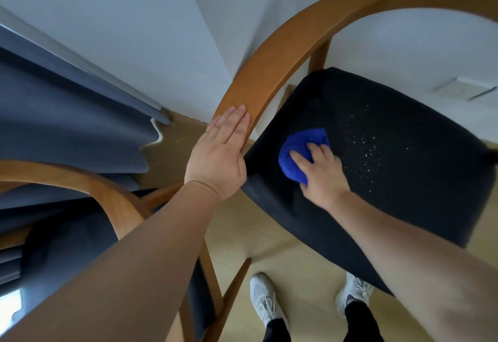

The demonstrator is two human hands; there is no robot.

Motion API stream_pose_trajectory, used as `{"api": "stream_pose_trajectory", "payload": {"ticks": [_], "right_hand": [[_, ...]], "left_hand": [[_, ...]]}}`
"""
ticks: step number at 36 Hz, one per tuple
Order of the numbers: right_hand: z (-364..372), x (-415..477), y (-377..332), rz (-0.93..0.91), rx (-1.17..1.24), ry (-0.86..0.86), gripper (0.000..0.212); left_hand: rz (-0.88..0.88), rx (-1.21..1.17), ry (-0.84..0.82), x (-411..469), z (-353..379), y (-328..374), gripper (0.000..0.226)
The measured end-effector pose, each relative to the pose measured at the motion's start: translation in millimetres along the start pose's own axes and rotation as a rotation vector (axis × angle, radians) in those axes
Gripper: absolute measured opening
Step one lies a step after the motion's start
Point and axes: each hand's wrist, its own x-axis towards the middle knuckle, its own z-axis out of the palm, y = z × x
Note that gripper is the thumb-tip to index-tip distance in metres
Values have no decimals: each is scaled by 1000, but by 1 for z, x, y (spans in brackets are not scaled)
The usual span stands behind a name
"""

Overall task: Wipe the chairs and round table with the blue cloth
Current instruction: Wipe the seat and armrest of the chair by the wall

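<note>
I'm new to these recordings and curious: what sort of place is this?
Likely a home dining or sitting room: two wooden armchairs with dark cushioned seats, a grey-blue curtain, pale wood flooring.

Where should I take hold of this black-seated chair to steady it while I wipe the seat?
I'd grip the curved wooden back rail near its left end, where your left hand lies flat on it. Come from the outer side, fingers curling over the top edge: the rail is a thin band standing clear of the seat, and your right hand holds the blue cloth.
</note>
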Motion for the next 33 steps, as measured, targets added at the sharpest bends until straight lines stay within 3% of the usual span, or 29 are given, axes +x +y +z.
{"api": "stream_pose_trajectory", "payload": {"ticks": [3,9,14,25,29,33], "right_hand": [[17,-43,-12,-64,-8,-78,83],[38,-99,-21,-205,-44,-69,79],[37,-94,-15,-268,-74,-78,80],[11,-50,50,-734,-351,-1,72],[-4,-24,88,-733,-357,31,72],[-28,11,138,-533,-300,84,80]], "left_hand": [[0,-6,3,0,-1,1,60],[-4,-3,3,-1,-3,4,59],[3,39,-14,-1,-1,1,60],[10,14,-23,-3,-1,0,59],[-17,34,-4,-3,-1,-1,58],[-23,40,2,-3,-2,5,57]]}}
